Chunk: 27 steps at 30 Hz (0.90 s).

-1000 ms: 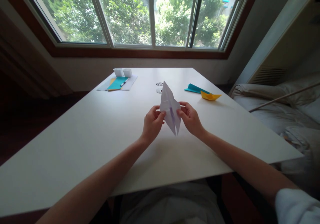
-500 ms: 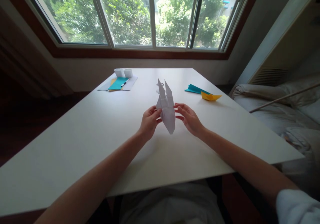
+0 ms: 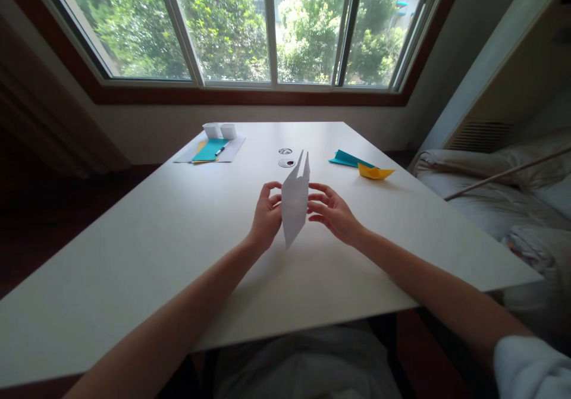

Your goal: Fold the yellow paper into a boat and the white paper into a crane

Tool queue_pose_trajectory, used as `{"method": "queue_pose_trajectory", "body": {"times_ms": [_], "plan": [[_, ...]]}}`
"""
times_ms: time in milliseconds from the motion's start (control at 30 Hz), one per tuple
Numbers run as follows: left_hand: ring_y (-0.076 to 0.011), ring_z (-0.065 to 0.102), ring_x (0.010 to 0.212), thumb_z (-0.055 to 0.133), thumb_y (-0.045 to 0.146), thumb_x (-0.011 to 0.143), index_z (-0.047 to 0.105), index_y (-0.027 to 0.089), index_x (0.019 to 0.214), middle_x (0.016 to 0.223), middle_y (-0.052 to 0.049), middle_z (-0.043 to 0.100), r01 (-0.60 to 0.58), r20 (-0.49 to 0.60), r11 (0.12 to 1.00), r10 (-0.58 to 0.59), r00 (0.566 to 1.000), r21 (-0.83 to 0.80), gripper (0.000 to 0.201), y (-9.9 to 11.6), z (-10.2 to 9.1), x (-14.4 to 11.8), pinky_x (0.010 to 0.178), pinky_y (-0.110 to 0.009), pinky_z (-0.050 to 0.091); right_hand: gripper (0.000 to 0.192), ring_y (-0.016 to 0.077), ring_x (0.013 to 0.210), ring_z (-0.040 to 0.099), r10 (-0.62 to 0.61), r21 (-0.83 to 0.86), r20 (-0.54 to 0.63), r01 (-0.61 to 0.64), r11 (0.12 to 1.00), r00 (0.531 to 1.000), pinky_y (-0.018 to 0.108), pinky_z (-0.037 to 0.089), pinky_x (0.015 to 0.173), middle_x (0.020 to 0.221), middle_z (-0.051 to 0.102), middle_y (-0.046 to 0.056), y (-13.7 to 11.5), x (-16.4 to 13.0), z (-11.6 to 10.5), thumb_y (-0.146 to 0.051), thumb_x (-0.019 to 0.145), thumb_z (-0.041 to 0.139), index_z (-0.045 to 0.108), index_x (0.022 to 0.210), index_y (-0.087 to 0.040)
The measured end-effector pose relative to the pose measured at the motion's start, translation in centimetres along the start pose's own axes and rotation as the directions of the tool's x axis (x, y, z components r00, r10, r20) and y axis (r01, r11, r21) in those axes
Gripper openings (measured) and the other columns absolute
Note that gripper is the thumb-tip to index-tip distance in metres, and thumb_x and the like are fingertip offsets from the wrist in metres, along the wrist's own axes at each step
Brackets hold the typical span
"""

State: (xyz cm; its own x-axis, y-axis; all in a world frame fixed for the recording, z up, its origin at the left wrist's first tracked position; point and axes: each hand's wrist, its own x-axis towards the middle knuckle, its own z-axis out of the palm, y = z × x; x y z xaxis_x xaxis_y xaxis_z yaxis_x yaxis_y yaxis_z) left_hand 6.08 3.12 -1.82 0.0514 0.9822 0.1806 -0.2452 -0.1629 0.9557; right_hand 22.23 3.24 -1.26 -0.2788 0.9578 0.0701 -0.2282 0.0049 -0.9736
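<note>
A white folded-paper figure (image 3: 295,206) with two long points at its top is held up over the middle of the table. My left hand (image 3: 266,217) grips its left edge, the fingertips partly hidden behind the paper. At the opposite edge, the curled fingers of my right hand (image 3: 335,211) touch the paper. The figure stands nearly upright, its lower tip pointing toward me.
Two flat round pieces (image 3: 286,163) lie beyond the figure. To the right are a teal folded paper (image 3: 350,159) and a yellow paper boat (image 3: 375,172). Teal sheets (image 3: 211,148), a pen (image 3: 222,147) and two white paper boxes (image 3: 228,131) sit far left.
The paper figure has turned between my hands, showing a different side, and its top has come lower and a bit right. The round pieces behind it now show more fully.
</note>
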Motion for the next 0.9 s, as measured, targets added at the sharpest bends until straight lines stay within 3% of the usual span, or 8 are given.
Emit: {"method": "queue_pose_trajectory", "body": {"times_ms": [100, 300, 400, 500, 667, 767, 900], "plan": [[-0.0137, 0.061, 0.064, 0.071, 0.025, 0.061, 0.055, 0.018, 0.096, 0.082, -0.001, 0.067, -0.027, 0.043, 0.999, 0.026, 0.999, 0.028, 0.04, -0.1, 0.0, 0.0, 0.055, -0.023, 0.048, 0.048, 0.0117, 0.073, 0.059, 0.001, 0.046, 0.014, -0.002, 0.999, 1.0, 0.027, 0.051, 0.063, 0.09, 0.06, -0.001, 0.2, 0.0, 0.1, -0.033, 0.067, 0.071, 0.049, 0.11, -0.028], [-0.0137, 0.059, 0.063, 0.066, 0.025, 0.064, 0.065, 0.012, 0.087, 0.074, -0.003, 0.067, 0.102, 0.085, 0.995, -0.101, 0.991, -0.002, 0.027, -0.4, 0.2, 0.2, 0.056, -0.023, 0.045, 0.041, 0.0127, 0.074, 0.059, -0.06, 0.081, -0.002, 0.06, 0.995, 0.998, 0.03, 0.052, 0.068, 0.085, 0.061, -0.001, 0.4, 0.1, 0.1, -0.039, 0.073, 0.065, 0.05, 0.108, -0.027], [-0.0166, 0.06, 0.067, 0.056, 0.03, 0.068, 0.066, 0.013, 0.081, 0.072, -0.003, 0.066, 0.135, 0.024, 0.99, -0.134, 0.991, -0.047, 0.023, -0.3, 0.1, 0.5, 0.056, -0.025, 0.045, 0.041, 0.0127, 0.076, 0.058, -0.134, -0.033, -0.034, 0.133, 0.991, 0.99, 0.03, 0.052, 0.068, 0.089, 0.059, -0.001, 0.5, 0.3, -0.2, -0.039, 0.072, 0.065, 0.05, 0.108, -0.027], [-0.0183, 0.06, 0.071, 0.048, 0.043, 0.074, 0.066, 0.015, 0.08, 0.074, -0.005, 0.066, 0.159, -0.015, 0.984, -0.16, 0.987, -0.074, 0.033, 0.0, 0.0, 0.7, 0.057, -0.026, 0.046, 0.04, 0.0129, 0.076, 0.058, -0.251, -0.208, -0.049, 0.236, 0.949, 0.967, 0.029, 0.052, 0.065, 0.09, 0.058, 0.001, 0.6, 0.3, -0.5, -0.038, 0.074, 0.064, 0.049, 0.108, -0.026], [-0.0128, 0.054, 0.058, 0.067, 0.047, 0.065, 0.066, 0.014, 0.077, 0.067, -0.003, 0.063, 0.159, -0.008, 0.987, -0.158, 0.987, 0.001, 0.035, 0.2, -0.1, 0.4, 0.052, -0.022, 0.042, 0.05, 0.0146, 0.079, 0.058, -0.358, -0.435, 0.034, 0.336, 0.835, 0.933, 0.031, 0.054, 0.064, 0.108, 0.052, 0.004, 0.5, -0.3, -0.2, -0.037, 0.07, 0.066, 0.043, 0.114, -0.028], [-0.0127, 0.054, 0.058, 0.069, 0.046, 0.064, 0.066, 0.013, 0.08, 0.066, -0.003, 0.062, 0.135, -0.009, 0.991, -0.135, 0.991, -0.012, 0.037, 0.1, 0.2, 0.3, 0.052, -0.022, 0.043, 0.055, 0.0146, 0.079, 0.057, -0.397, -0.514, 0.048, 0.363, 0.777, 0.917, 0.031, 0.054, 0.064, 0.115, 0.049, 0.004, 0.5, -0.6, 0.0, -0.032, 0.069, 0.066, 0.04, 0.117, -0.028], [-0.0125, 0.054, 0.061, 0.069, 0.045, 0.065, 0.066, 0.013, 0.081, 0.068, -0.002, 0.063, 0.104, -0.017, 0.995, -0.104, 0.994, -0.011, 0.036, 0.0, 0.3, 0.3, 0.052, -0.021, 0.043, 0.051, 0.0132, 0.077, 0.056, -0.402, -0.527, -0.008, 0.337, 0.78, 0.916, 0.03, 0.054, 0.063, 0.115, 0.047, 0.005, 0.5, -0.6, -0.1, -0.024, 0.072, 0.059, 0.039, 0.119, -0.029]]}}
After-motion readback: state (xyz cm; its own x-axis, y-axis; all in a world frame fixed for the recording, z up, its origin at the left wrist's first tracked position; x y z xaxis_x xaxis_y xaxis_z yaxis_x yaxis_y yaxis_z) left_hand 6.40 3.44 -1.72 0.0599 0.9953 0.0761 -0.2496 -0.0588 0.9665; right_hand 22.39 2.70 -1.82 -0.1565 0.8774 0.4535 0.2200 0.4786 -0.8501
